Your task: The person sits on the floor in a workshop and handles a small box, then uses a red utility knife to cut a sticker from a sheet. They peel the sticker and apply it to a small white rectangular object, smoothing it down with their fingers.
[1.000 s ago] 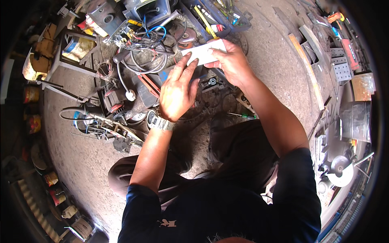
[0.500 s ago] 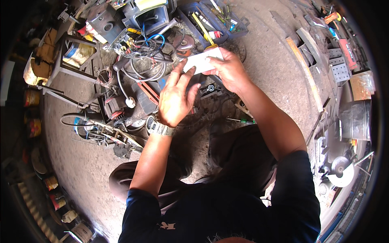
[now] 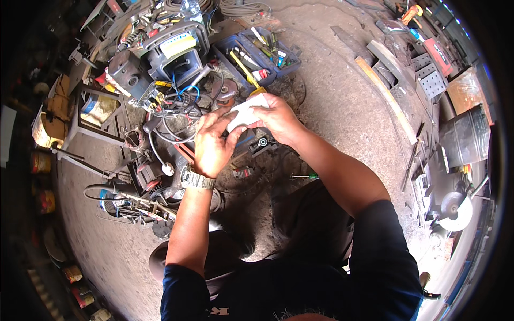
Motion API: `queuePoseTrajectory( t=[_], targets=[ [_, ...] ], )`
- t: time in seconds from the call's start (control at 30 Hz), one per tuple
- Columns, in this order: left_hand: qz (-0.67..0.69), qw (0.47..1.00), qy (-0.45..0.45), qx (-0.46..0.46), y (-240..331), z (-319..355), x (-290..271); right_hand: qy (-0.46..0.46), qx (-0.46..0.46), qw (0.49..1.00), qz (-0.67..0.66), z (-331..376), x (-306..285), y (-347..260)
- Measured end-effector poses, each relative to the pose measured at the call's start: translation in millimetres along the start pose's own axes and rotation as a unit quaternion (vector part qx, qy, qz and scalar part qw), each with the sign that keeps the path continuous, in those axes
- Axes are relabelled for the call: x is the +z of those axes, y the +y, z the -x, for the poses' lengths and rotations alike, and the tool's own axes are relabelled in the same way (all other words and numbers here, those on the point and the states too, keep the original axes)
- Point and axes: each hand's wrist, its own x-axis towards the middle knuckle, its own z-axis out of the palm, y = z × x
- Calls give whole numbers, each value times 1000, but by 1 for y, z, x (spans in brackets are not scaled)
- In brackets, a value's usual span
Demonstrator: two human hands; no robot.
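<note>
A small white sheet, perhaps folded paper, is held up between my two hands. My right hand grips its far right end, the thumb lying on top. At the lower left end, my left hand closes on the sheet with thumb and fingers; a metal-banded watch is on that wrist. Just beyond the sheet, the yellow end of a long tool leans out of a blue toolbox. Below my hands lie a dark part with a round bearing-like ring and a green-handled screwdriver.
Tangled cables and an angle grinder's disc-like head lie to the left. A dark open case stands behind. A metal frame is at far left. Wooden strip, perforated metal block and cutting disc are at right.
Both hands and the sheet have moved left and slightly nearer. My left fingers, spread against the sheet before, have drawn in around its end. The view has shifted too.
</note>
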Motion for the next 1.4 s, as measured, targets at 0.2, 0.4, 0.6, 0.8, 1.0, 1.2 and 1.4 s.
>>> queuePoseTrajectory(
  t=[0.2,0.4,0.6,0.8,1.0,1.2,1.4],
  targets=[
    [49,998,-7,-32,-2,2,2,-2,9,1000,12,4,0,0],
    [74,996,0,-48,3,6,9,82,-102,959,251,5,-11,0],
    [42,999,12,-11,-3,9,9,19,-389,706,592,33,15,-37],
    [72,996,26,-34,-7,10,14,-34,-326,638,697,48,29,-19],
    [91,995,34,-23,-13,11,15,-32,-325,641,695,46,29,-19],
    [56,998,19,12,-10,9,13,-21,-340,630,697,47,30,-14],
    [27,1000,13,7,-16,13,15,-39,-313,642,699,50,39,-20]
  ],
)
